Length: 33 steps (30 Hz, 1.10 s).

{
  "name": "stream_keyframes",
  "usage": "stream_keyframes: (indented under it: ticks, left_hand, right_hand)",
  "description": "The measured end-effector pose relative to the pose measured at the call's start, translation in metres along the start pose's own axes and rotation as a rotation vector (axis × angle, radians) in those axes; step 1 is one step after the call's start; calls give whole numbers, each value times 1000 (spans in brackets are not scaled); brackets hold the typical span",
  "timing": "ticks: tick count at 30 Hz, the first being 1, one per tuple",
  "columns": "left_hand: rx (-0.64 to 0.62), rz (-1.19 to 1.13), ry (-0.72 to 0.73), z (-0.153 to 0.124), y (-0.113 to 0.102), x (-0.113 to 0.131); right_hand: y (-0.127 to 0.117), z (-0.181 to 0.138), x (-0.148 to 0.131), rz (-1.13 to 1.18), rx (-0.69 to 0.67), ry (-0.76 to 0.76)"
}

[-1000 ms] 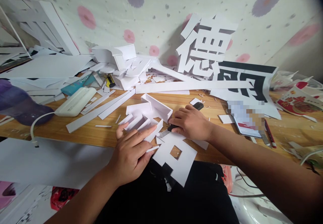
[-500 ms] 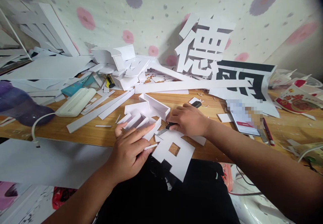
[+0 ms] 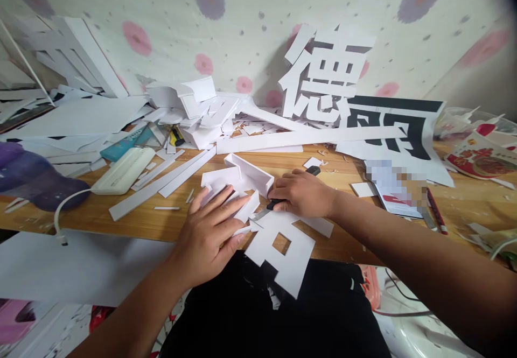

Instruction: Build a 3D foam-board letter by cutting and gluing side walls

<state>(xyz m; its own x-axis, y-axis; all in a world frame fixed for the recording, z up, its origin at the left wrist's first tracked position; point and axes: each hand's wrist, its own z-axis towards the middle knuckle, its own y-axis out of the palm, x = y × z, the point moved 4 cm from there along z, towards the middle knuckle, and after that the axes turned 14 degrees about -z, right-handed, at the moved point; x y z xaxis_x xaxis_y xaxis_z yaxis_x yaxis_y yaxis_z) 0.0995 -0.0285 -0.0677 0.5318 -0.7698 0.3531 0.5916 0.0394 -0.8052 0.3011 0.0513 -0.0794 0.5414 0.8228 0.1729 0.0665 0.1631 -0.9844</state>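
A white foam-board character (image 3: 252,177) with raised side walls lies at the table's front, partly hidden by my left hand (image 3: 212,229). That hand steadies the character, fingers spread across its walls and thumb low on the near side. Close to the thumb a small white strip (image 3: 242,231) shows. My right hand (image 3: 301,194) is closed around a black-handled utility knife (image 3: 314,170), its blade pointing left onto the board beside the character. Under the blade, a flat white foam-board sheet (image 3: 297,255) with a square cut-out overhangs the table edge above my lap.
A finished foam-board character (image 3: 323,78) leans on the wall, with a black printed sheet (image 3: 438,148) beside it. Long white strips (image 3: 161,183), a power bank (image 3: 123,170) and a purple bottle (image 3: 36,180) lie left. A phone (image 3: 393,194) and red pen (image 3: 437,210) lie right.
My left fingers have spread further over the character's walls. My right hand and the knife have hardly moved against the sheet. The whole view has shifted slightly.
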Motion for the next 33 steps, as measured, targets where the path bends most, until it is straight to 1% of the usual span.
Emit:
stream_keyframes:
  ticks: [8, 15, 22, 24, 27, 29, 31, 33]
  left_hand:
    - [-24, 35, 4, 0, 3, -1]
    - [-23, 44, 6, 0, 2, -2]
    - [-30, 41, 15, 0, 1, -2]
    - [-33, 46, 19, 0, 2, -2]
    - [-28, 47, 18, -1, 2, -2]
    - [-23, 42, 16, -1, 2, -2]
    - [-21, 39, 17, -1, 3, -3]
    - [-17, 37, 20, -1, 3, -3]
  right_hand:
    - [0, 0, -2, 41, -61, 115]
    - [-3, 2, 2, 97, -78, 107]
    - [-8, 7, 3, 41, -225, 212]
    - [-8, 6, 3, 41, -198, 190]
    - [-8, 0, 4, 79, -81, 117]
    - [-6, -4, 5, 104, -15, 98]
    - [-5, -7, 6, 106, 9, 105]
    - [-4, -8, 6, 86, 5, 112]
